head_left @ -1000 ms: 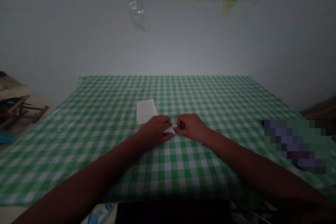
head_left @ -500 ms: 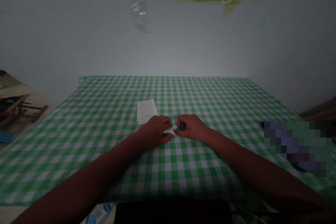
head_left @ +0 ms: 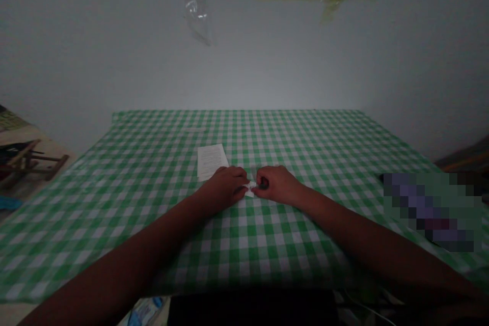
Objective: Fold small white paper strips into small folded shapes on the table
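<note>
A small white paper (head_left: 251, 185), dark print across it, spans the gap between left hand (head_left: 226, 186) and right hand (head_left: 277, 183) at the worktop (head_left: 286, 137); from my remote post, I cannot confirm folds.

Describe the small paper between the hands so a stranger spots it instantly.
Find the green-and-white checked tablecloth. Near its middle, left hand and right hand flank a small white paper. Unlike the larger printed sheet beyond, it has both hands at it.

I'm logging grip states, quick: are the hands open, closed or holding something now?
Left hand: closed, holding the small printed paper.
Right hand: fingers curled at the paper's right edge; grip cannot be told.
</note>
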Available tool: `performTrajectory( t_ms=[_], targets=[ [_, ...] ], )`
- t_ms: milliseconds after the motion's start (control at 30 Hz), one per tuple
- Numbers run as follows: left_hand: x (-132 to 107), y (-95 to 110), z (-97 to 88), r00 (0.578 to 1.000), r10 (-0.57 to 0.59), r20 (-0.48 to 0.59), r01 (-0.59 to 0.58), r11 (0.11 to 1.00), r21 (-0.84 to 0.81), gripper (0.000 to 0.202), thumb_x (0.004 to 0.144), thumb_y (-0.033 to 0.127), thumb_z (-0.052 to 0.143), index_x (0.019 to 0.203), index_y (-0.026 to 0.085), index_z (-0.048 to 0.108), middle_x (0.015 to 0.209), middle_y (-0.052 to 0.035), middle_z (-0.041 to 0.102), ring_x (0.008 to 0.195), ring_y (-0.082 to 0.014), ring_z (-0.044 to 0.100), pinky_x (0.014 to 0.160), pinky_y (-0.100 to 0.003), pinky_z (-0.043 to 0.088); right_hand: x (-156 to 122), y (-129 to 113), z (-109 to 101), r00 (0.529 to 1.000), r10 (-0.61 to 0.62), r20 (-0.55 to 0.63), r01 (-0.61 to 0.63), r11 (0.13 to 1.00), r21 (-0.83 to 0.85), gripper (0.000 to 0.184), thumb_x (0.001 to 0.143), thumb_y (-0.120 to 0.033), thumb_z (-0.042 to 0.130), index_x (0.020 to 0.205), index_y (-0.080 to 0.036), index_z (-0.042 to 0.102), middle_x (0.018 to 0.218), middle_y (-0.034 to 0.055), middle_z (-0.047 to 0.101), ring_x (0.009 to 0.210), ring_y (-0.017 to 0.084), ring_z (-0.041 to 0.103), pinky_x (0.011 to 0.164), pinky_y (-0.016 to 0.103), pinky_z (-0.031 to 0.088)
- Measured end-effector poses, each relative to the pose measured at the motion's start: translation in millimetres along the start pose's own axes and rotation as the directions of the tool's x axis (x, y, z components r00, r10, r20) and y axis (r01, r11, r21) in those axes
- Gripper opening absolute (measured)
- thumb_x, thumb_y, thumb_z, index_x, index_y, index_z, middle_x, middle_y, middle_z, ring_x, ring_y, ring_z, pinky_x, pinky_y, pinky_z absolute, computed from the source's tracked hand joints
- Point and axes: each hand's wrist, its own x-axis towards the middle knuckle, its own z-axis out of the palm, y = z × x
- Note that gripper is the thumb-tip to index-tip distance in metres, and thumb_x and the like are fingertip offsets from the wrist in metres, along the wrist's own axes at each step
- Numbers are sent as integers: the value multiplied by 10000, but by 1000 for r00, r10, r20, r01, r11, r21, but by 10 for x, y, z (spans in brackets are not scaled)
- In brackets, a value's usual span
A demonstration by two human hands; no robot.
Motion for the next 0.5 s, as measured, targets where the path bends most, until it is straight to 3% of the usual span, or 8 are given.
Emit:
performTrajectory(
  t_ms=[200,500],
  targets=[
    [9,-9,18,1000,-1,-1,1,1000,26,211,909,239,597,1098,205,682,1125,-67,660,1043,-230,615,908,-411,445,49,54,15,999,29,-42,-30,999,-30,189,855,-305,630,715,-196,565,682,-22,587,613,114,495,589,252,305],
    [10,4,1,1000,7,21,-8,1000,16,207,923,244,576,1105,194,664,1130,-65,653,1071,-222,595,910,-392,415,15,19,12,998,32,-55,-35,998,-58,206,840,-291,636,684,-199,539,667,-19,565,610,123,475,586,264,288]
  ],
)
